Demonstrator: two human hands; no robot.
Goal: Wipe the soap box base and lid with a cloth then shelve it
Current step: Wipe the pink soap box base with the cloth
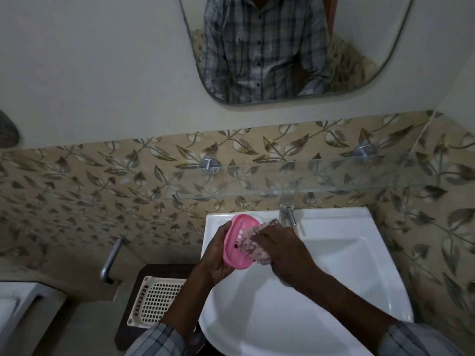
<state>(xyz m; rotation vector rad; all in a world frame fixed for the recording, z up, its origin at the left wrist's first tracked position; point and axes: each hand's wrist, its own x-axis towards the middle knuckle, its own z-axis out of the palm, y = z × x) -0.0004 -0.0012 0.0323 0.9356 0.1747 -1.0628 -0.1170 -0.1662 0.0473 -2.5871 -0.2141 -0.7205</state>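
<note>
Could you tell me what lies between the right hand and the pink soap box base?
The head view shows a patterned cloth there, held by the right hand against the base.

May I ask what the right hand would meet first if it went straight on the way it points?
Likely the pink soap box base in the left hand; the cloth under the right hand seemingly touches it.

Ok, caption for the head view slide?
Left hand holds the pink soap box base over the sink; right hand holds a cloth against it.
</note>
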